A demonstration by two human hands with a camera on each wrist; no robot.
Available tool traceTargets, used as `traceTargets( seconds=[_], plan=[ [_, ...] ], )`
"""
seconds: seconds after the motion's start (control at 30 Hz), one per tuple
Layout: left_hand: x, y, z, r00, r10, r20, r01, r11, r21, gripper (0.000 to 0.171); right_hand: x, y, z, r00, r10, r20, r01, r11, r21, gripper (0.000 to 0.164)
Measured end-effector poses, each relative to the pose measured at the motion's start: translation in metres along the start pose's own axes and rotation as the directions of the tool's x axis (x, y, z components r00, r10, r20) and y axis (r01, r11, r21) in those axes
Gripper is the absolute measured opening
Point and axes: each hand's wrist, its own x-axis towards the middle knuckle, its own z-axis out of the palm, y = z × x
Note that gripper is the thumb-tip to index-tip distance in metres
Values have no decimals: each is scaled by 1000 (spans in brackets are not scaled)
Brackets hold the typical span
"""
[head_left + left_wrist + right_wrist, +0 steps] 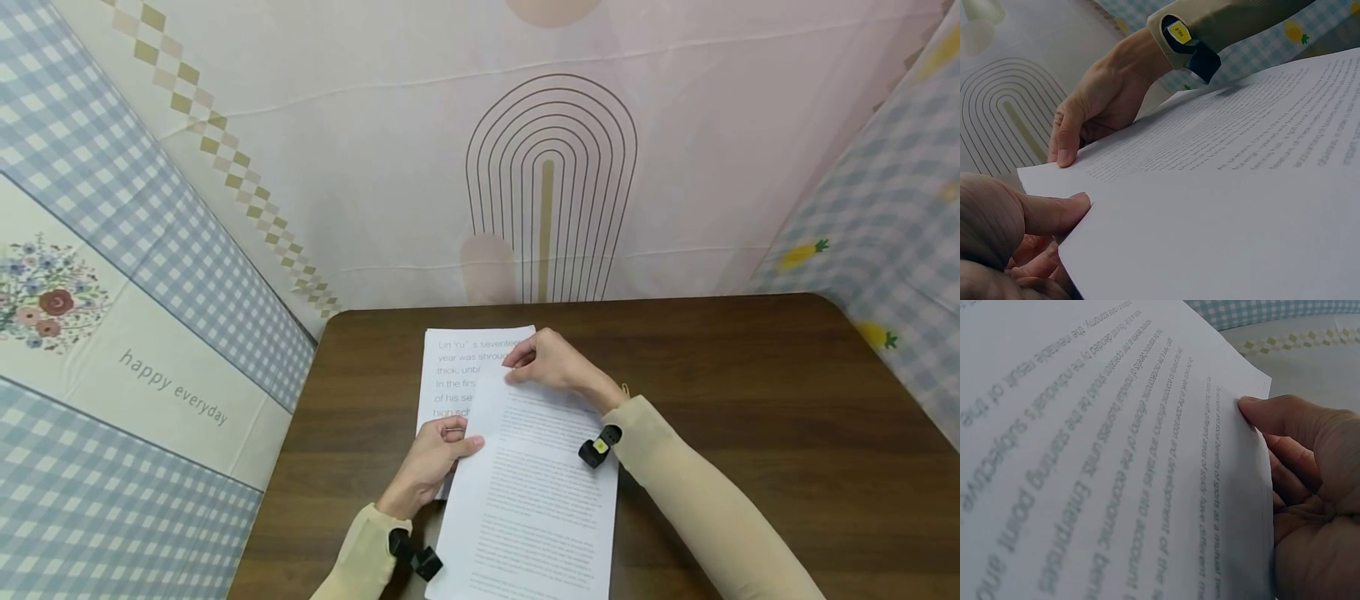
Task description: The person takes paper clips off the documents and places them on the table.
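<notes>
Both hands hold a printed sheet of paper [543,500] raised in front of the body. The left hand [438,454] pinches its left edge, thumb on top and fingers underneath, as the left wrist view shows with the sheet [1222,219]. At the top edge, the right hand [551,362] pinches the paper between thumb and fingers; its thumb [1279,415] lies on the printed face in the right wrist view. Behind and partly hidden by this sheet lies a stack of large-print pages [442,367] on the table.
The dark brown wooden table [712,375] extends to both sides of the papers. A pale printed cloth [390,167] hangs behind it, with blue checked cloth [112,225] on the left. A small black camera [597,447] is strapped to the right wrist.
</notes>
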Motion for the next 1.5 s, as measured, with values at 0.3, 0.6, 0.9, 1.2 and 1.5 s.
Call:
traceTargets(
  seconds=[0.3, 0.6, 0.9, 1.2, 1.5],
  plan=[
    [2, 0, 0, 1000, 0, -11, 0, 1000, 10, 19, 0, 0, -1, 1000, 7, -4, -7, 1000, 7, 13],
    [2, -1, 1, 1000, 3, -16, -3, 1000, 13, 21, 0, -1, 0, 1000, -4, 12, 5, 1000, -29, 16],
    [2, -1, -2, 1000, 5, -14, -5, 1000, 22, 20, 1, -1, 0, 1000, 23, 5, -23, 1000, 3, 17],
    [1, 1, -3, 1000, -1, -4, 1, 1000, 21, 23, 0, 1, -3, 1000, 10, -17, -10, 999, 32, 15],
    [3, 1, -1, 1000, -13, -8, 14, 1000, 21, 20, 0, 5, -3, 1000, 9, -24, -8, 999, 38, 16]
  ],
)
